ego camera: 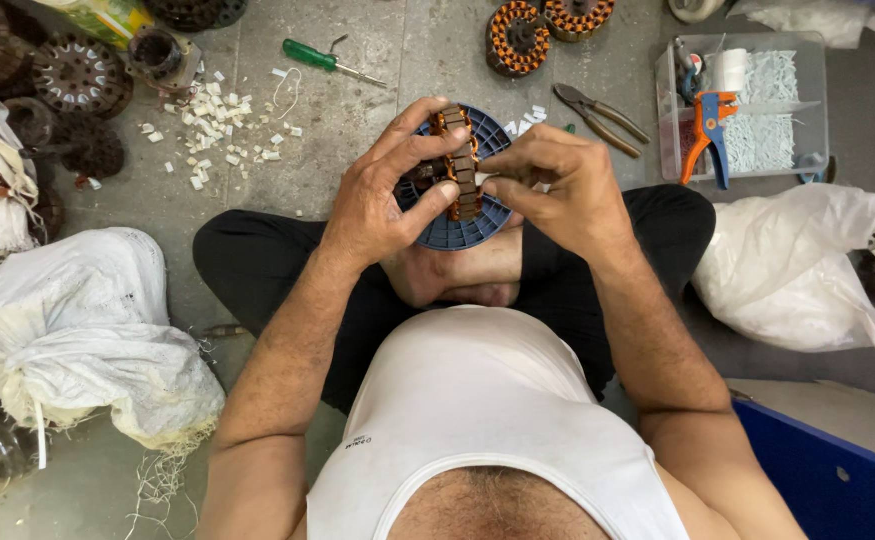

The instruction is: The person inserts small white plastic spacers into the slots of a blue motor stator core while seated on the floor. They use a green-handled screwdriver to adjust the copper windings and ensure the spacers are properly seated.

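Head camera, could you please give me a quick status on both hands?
Left hand grips the stator core on edge. Right hand pinches a small white piece against it. Blue round tray beneath. Nothing in the way.

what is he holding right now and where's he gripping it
The left hand grips a brown slotted stator ring edge-on by its rim. The right hand pinches a small white piece against it.

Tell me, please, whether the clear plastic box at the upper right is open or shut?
Open: the clear plastic box has no lid on, and the orange-handled tool leans over its front wall.
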